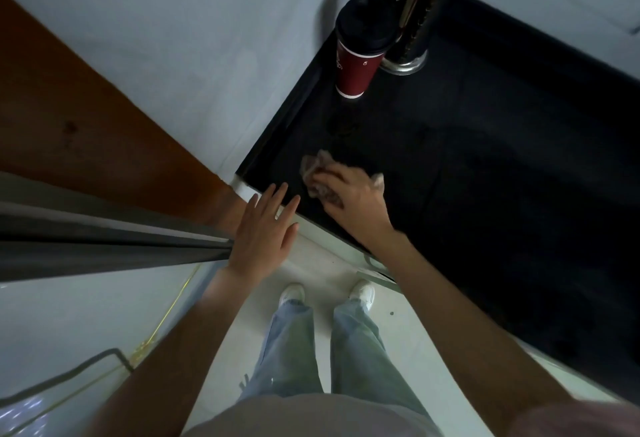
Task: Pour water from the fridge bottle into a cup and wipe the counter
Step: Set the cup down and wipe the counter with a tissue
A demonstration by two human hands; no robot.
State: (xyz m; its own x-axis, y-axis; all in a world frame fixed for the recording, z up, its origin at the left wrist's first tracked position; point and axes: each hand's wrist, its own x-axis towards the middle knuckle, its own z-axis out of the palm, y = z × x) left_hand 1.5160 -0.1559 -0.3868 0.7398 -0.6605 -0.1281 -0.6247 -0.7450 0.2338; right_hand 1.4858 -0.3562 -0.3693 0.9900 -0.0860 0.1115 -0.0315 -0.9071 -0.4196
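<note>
My right hand (349,199) presses a crumpled pinkish-brown cloth (317,173) flat against the black counter (485,166), close to the counter's front left corner; the fingers (325,178) curl over the cloth and grip it, with bits of it showing past the fingertips and beside the thumb. My left hand (265,232) hangs open just left of that, fingers spread and released, palm down over the counter's pale front edge, holding nothing. I cannot tell whether it touches the edge. The red paper cup (356,66) with its black lid stands upright farther back on the counter, near the grey wall (194,56), well apart from the cloth. Just beside the cup, touching or nearly so, stands a metal holder (412,38) full of pale sticks. Below, I see light jeans (329,350) and white shoes (362,293) on the pale floor
</note>
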